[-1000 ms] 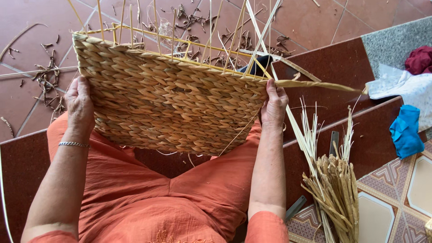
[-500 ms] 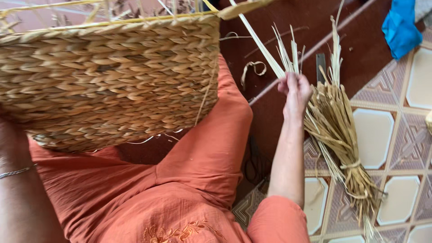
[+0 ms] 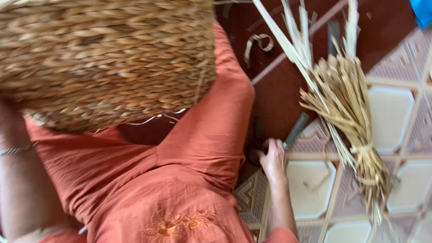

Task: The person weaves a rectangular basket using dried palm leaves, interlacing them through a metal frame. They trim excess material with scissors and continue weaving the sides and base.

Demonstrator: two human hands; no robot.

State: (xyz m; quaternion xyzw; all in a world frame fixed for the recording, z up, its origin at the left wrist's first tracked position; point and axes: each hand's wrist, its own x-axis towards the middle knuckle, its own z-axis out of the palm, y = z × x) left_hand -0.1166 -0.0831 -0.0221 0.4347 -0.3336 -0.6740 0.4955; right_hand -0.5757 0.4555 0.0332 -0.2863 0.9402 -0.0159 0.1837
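Right hand (image 3: 272, 161) has left the straw bundle (image 3: 346, 112), now closing on scissors (image 3: 260, 140); left hand's grip behind woven basket (image 3: 103, 58) cannot be told.

right hand (image 3: 273, 160) lowered, fingers curled, left forearm raised

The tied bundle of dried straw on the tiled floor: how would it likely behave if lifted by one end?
The straw bundle looks light, being thin dry stalks. Its bindings around the narrow lower part probably keep it together, though the loose splayed tops would likely flop and shed bits. Single blades seem brittle. The right hand rests nearby, not touching it.
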